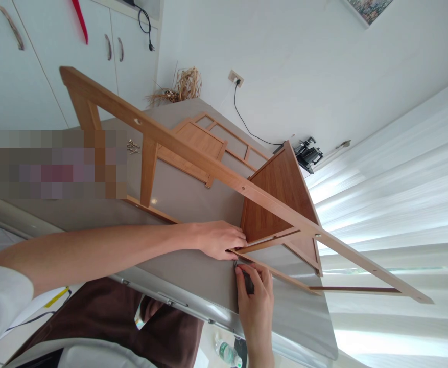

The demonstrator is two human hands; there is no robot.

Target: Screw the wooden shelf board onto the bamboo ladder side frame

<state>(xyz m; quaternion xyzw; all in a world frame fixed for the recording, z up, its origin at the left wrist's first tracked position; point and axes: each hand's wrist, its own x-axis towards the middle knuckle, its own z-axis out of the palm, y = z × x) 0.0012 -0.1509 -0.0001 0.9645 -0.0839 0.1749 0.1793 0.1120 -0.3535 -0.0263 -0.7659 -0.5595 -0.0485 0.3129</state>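
Note:
A wooden frame (224, 176) with a long rail and cross slats stands on edge on the grey table, with a brown wooden panel (277, 189) upright against it. My left hand (222, 239) is closed over the lower rail (285, 276) beside the panel's bottom corner, its fingertips partly hidden there. Just below, my right hand (257, 291) is closed round a small dark-handled tool (249, 282). A thin metal shaft reaches from that hand toward the rail's near side; whether its tip touches a screw cannot be made out.
Several screws (133, 147) lie on the grey table (193, 276). Another wooden panel (191, 148) and a slatted frame (227, 134) lie flat behind. A black appliance (308, 155) stands near the curtain. A bottle (227, 352) is below the table edge. A pixelated patch hides the left side.

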